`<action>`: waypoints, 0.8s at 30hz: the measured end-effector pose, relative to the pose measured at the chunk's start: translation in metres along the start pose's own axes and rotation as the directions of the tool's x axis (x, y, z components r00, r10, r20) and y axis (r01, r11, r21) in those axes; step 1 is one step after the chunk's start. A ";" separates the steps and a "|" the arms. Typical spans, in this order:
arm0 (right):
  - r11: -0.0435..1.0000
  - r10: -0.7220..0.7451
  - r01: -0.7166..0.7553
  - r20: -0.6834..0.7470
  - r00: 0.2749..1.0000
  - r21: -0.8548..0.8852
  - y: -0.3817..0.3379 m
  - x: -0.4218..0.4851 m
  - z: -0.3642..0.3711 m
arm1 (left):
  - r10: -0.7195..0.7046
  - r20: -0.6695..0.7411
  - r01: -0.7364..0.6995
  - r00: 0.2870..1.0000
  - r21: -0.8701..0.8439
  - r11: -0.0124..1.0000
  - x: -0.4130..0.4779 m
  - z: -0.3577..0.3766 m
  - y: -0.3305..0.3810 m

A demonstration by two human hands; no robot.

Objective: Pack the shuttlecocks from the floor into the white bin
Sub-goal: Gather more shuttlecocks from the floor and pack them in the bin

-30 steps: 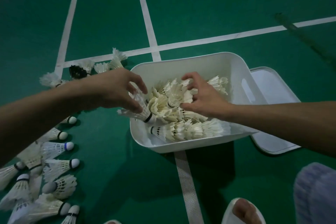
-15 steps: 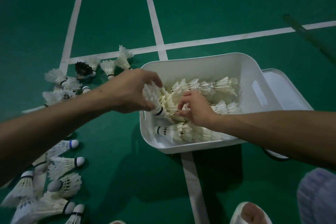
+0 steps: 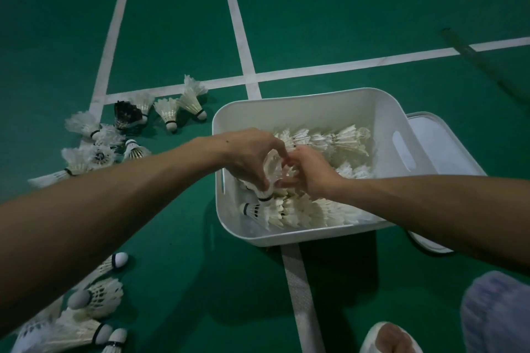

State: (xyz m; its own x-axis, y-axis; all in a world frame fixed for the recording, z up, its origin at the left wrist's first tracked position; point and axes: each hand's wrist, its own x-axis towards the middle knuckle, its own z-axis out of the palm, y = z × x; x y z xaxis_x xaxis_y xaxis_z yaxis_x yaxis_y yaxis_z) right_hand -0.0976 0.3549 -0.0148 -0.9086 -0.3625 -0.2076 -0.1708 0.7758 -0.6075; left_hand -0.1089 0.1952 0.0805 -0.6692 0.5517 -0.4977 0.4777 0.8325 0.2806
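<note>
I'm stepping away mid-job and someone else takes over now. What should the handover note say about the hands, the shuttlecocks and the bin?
Left hand: grips one shuttlecock by its skirt, over the left side of the white bin.
Right hand: fingers curled against that shuttlecock's feathers; grip unclear.
Done: nested rows lie in the bin.
To do: seat this one, then gather the loose ones on the floor, a far-left cluster and a near-left cluster.

You've got a white bin (image 3: pixel 315 103) on a green court floor (image 3: pixel 358 8) with white lines (image 3: pixel 238 23). Held shuttlecock (image 3: pixel 271 170): white feathers, black band by the cork. Binned shuttlecocks (image 3: pixel 301 213) white, same black bands. Floor shuttlecocks (image 3: pixel 97 295) white, except one black-feathered shuttlecock (image 3: pixel 126 114). Lid (image 3: pixel 438 140) white, your trouser knee (image 3: pixel 496 315) pale lilac
</note>
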 end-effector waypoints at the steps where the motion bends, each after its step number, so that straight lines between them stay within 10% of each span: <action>1: 1.000 -0.004 0.004 0.011 1.000 0.016 0.001 0.000 -0.002 | 0.002 0.010 -0.002 1.000 0.000 1.000 0.004 0.001 -0.002; 15: 0.921 -0.008 0.032 -0.064 0.998 0.388 -0.001 -0.036 -0.022 | -0.023 -0.008 0.023 1.000 -0.028 0.999 0.025 0.009 -0.014; 24: 0.976 -0.138 0.150 -0.083 0.987 0.160 -0.010 -0.015 -0.004 | 0.000 0.004 0.000 1.000 -0.113 0.994 0.023 0.009 -0.011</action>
State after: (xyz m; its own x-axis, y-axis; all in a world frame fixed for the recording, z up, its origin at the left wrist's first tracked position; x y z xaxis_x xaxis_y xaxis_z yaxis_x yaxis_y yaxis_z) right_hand -0.0839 0.3547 -0.0019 -0.9048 -0.4219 -0.0576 -0.2414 0.6197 -0.7468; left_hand -0.1245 0.1987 0.0582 -0.6668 0.5515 -0.5012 0.4103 0.8331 0.3709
